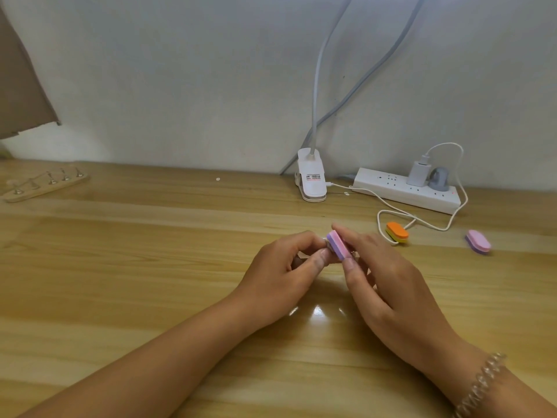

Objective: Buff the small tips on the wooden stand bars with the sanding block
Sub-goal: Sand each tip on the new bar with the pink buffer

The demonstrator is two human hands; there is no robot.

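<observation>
- Right hand (pixel 388 285) pinched a pink-and-purple oblong foam sanding block (pixel 338 248) above the glossy wood-grain surface (pixel 150 267).
- Left hand (pixel 286 267) curled round a small pale piece (pixel 326 240), mostly hidden.

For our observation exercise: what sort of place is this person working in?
Probably a home craft desk: a wooden tabletop against a plain wall, a clip-on lamp beside a power strip.

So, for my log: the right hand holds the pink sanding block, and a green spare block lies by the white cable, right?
No: in the head view the spare block by the white cable is orange, not green. The right hand holds the pink sanding block.
</observation>
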